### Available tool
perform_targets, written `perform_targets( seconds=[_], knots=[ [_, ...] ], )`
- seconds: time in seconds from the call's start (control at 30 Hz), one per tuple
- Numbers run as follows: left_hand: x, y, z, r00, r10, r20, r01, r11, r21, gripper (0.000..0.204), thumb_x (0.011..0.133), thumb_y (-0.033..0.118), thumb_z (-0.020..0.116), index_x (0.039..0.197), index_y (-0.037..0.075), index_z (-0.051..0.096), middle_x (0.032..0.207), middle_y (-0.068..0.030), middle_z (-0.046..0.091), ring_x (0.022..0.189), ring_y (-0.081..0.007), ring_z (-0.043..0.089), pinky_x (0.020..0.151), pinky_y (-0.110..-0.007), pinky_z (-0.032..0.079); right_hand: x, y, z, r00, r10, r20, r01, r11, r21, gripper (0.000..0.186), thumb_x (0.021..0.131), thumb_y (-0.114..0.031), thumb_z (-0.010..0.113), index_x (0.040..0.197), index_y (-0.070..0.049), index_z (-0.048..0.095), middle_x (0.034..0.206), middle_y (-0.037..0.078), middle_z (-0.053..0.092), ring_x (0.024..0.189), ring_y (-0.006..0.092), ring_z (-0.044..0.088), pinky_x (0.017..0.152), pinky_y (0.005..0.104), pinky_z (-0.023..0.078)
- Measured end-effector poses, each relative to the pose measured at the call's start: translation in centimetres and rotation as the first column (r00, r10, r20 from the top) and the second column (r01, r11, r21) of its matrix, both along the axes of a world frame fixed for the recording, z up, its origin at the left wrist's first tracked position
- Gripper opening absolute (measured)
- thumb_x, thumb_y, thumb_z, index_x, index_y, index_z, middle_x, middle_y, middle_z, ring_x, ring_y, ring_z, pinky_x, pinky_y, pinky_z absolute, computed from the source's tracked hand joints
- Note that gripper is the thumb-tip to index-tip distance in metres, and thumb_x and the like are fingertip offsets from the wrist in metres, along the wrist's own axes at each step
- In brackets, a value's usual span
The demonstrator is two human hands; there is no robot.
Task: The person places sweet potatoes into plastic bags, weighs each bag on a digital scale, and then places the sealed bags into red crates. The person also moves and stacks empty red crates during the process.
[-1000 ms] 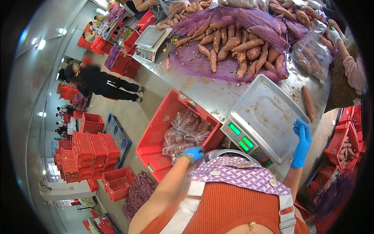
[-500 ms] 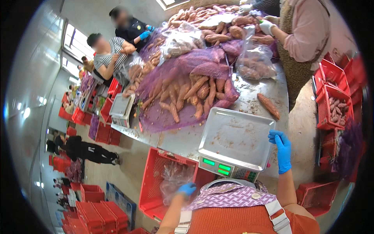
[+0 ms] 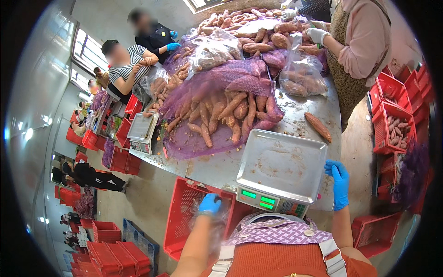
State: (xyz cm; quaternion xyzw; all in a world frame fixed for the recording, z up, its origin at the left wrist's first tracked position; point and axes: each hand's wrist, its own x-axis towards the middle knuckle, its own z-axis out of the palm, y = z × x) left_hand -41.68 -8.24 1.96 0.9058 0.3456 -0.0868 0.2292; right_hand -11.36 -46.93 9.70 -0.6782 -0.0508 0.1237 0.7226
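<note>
My left hand, in a blue glove, reaches into a red crate below the table edge. It is at a crumpled clear plastic bag inside, but its fingers are hidden, so I cannot tell whether it grips the bag. My right hand, also blue-gloved, hovers beside the right edge of the scale's metal tray. Its fingers are loosely bent and slightly apart, with nothing visible in them. Nothing but dirt specks lies on that tray. Beyond the scale, a single sweet potato rests on the metal table.
A purple mesh sack spills sweet potatoes across the table. Clear bags of sweet potatoes stand farther back. Another scale sits at left. Co-workers stand along the far and right sides. Red crates line the right.
My left hand has moved up and left within the crate, over the plastic bag. My right hand has shifted slightly right and down, away from the tray's edge.
</note>
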Motion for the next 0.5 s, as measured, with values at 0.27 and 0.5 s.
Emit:
perform_targets(
  seconds=[0.27,0.5],
  knots=[
    [6.0,10.8,0.1,0.999,-0.032,0.013,0.028,0.970,0.240,0.047,0.074,0.031,0.056,0.116,0.010,0.048,0.117,-0.0156,0.047,0.112,-0.0313,0.042,0.094,-0.045,0.034,-0.4,6.7,3.6,0.995,0.067,0.073,-0.060,0.995,-0.084,0.022,0.089,-0.014,0.044,0.099,-0.003,0.059,0.088,0.004,0.061,0.078,0.0110,0.056,0.071,0.0240,0.044],
    [12.2,22.2,-1.5,0.990,-0.021,0.142,-0.062,0.831,0.553,0.055,0.077,0.030,0.052,0.124,0.004,0.041,0.129,-0.0132,0.038,0.124,-0.0311,0.028,0.100,-0.051,0.021,1.4,15.2,7.2,0.954,0.198,0.225,-0.156,0.969,-0.189,0.019,0.088,-0.006,0.044,0.100,-0.001,0.058,0.092,0.006,0.059,0.080,0.0117,0.057,0.076,0.0256,0.045]
  ],
)
